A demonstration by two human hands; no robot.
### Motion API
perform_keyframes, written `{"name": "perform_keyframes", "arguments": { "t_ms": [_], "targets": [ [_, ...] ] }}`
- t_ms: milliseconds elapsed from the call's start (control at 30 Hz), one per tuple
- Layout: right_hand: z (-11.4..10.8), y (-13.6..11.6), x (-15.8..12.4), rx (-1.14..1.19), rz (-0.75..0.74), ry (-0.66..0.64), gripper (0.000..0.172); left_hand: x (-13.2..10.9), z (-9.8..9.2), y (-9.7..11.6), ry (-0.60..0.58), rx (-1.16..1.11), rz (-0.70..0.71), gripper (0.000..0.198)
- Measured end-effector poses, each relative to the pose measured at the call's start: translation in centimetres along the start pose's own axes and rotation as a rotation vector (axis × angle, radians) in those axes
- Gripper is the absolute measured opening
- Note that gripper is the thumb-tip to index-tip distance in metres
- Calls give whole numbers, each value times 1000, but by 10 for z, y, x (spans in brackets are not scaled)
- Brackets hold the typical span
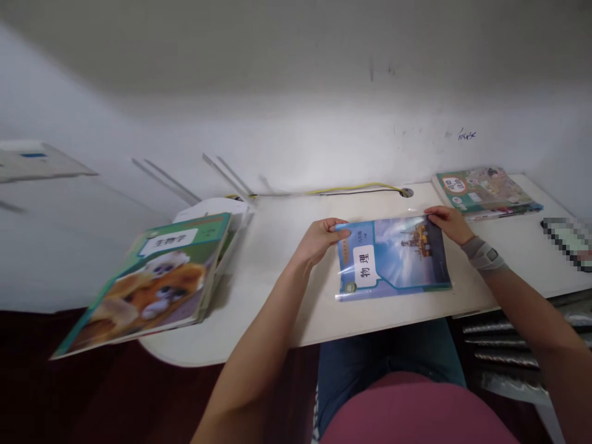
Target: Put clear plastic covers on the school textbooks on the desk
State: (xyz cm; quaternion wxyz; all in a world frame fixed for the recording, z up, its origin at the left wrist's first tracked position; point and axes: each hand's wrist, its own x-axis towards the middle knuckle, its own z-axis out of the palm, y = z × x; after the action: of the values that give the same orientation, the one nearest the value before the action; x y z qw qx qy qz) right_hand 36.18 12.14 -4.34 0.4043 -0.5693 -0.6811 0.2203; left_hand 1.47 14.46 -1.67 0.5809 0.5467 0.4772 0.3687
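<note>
A blue textbook (pixel 400 259) with an oil rig on its glossy cover is turned sideways between my hands, over the white desk (pixel 268 265). My left hand (pixel 320 239) grips its upper left corner, thumb on the cover and fingers behind. At the upper right corner, my right hand (pixel 451 223) pinches the book's edge, and a grey band circles that wrist. Whether the book's lower edge touches the desk, I cannot tell.
Left, a stack of books topped by a green biology textbook (pixel 161 277) with monkeys overhangs the desk edge. More books (pixel 485 191) lie at the back right. A phone-like object (pixel 567 237), partly pixelated, is at far right. A yellow cable (pixel 342 187) runs along the wall.
</note>
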Motion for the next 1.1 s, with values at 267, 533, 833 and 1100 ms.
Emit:
{"name": "perform_keyframes", "arguments": {
  "t_ms": [267, 533, 833, 1100],
  "targets": [
    [-7, -2, -4, 99, 107, -5, 42, 2, -4, -4, 1, -2, -17, 44],
    [-20, -16, -5, -54, 116, -50, 39, 4, -1, -6, 85, 199, 34, 43],
    [2, 3, 3, -345, 285, -133, 52, 35, 7, -22, 191, 685, -26, 33],
    [20, 2, -4, -698, 202, -53, 37, 38, 20, -26, 182, 1134, 7, 22]
  ]
}}
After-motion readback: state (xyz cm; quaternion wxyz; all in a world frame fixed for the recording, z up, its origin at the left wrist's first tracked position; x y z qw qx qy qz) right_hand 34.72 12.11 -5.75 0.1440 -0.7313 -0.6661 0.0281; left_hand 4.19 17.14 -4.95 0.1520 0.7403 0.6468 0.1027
